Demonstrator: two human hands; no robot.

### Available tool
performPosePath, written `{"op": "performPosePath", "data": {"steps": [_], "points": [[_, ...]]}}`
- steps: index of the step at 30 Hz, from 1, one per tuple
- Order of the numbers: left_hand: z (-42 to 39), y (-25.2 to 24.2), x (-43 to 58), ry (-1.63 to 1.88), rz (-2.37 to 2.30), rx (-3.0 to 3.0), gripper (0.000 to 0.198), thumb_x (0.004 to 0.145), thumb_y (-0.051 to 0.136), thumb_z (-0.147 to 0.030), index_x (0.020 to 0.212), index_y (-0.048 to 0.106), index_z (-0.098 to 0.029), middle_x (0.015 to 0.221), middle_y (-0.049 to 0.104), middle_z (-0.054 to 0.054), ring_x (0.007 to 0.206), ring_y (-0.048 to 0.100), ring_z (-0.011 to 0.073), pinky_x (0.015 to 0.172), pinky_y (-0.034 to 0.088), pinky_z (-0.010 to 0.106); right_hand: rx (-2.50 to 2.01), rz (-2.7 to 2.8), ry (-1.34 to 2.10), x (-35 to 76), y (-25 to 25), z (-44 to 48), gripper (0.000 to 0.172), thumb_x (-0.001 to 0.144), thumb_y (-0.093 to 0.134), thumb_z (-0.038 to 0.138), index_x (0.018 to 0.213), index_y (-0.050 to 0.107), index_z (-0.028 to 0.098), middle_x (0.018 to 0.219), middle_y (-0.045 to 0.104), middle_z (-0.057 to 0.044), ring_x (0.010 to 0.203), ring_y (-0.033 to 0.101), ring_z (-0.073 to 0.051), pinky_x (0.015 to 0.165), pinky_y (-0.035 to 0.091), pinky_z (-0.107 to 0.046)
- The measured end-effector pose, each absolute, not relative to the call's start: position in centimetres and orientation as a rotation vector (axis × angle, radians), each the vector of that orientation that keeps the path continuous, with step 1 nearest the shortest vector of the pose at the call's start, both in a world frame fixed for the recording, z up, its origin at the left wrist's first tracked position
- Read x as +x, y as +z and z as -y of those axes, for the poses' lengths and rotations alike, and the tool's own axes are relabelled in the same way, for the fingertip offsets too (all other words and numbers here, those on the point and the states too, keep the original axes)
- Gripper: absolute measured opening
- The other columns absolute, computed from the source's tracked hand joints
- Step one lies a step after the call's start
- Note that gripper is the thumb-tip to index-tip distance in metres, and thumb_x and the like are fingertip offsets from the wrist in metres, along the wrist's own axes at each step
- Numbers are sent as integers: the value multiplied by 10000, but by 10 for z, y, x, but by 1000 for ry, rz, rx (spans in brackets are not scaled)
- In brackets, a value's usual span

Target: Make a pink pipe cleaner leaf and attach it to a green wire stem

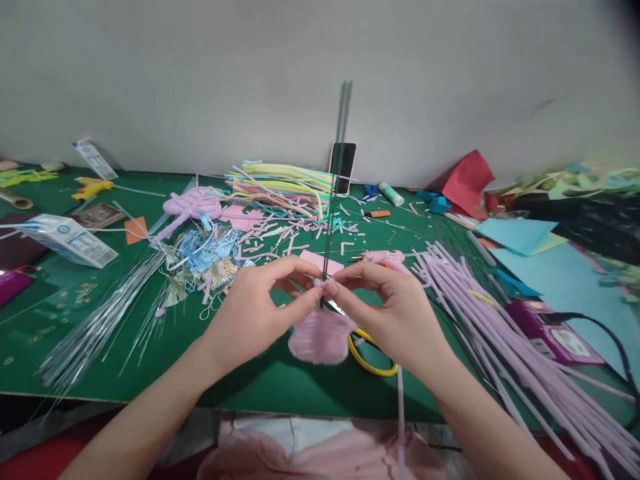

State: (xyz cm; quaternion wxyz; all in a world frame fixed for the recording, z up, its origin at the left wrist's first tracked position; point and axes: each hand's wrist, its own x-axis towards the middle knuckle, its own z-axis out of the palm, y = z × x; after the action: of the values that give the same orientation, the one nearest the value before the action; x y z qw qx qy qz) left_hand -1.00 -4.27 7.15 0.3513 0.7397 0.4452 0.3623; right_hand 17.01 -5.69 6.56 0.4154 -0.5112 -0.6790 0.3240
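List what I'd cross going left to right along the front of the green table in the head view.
White printed carton, bundle of silver wire stems, left hand, pink fuzzy pipe-cleaner petal, right hand, pile of lilac pipe cleaners, light blue paper sheet.

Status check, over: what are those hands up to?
Left hand and right hand both pinching pink fuzzy petal at thin dark wire. Yellow loop under right hand.
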Motion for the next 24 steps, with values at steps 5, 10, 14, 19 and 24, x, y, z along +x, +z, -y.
{"op": "performPosePath", "data": {"steps": [5,10,14,19,24], "points": [[30,65,-16,897,-1089,1513,185,777,716,-341,840,667,-174,738,695,8,594,662,138,565,511,230,-1233,1518,953,180,66,51,295,908,548,459,926,651,183,869,747,-46,871,703,-184,787,536,-290],[17,46,-18,926,-1036,1166,186,742,757,-302,794,645,-162,720,674,-12,583,669,121,650,527,238,-1293,1451,941,194,53,53,338,906,527,508,950,637,192,945,728,-62,931,694,-199,852,532,-326],[9,29,-18,921,-1038,910,198,732,762,-188,871,626,-151,698,681,-3,586,683,129,664,566,258,-1513,1550,786,210,34,66,282,912,510,439,1029,610,203,1000,693,-74,904,678,-209,783,542,-340],[1,18,-23,962,-946,686,171,801,646,-50,957,664,-117,777,720,60,703,712,149,762,592,286,-1764,2021,440,233,4,96,348,837,549,282,1173,560,191,1011,640,-110,930,628,-268,780,529,-400],[-1,13,-25,931,-916,533,171,804,626,-20,927,707,-106,806,737,87,748,713,172,793,601,359,-1901,2290,284,229,-17,101,436,810,524,167,1246,530,169,979,663,-128,919,633,-307,764,510,-434]]}}
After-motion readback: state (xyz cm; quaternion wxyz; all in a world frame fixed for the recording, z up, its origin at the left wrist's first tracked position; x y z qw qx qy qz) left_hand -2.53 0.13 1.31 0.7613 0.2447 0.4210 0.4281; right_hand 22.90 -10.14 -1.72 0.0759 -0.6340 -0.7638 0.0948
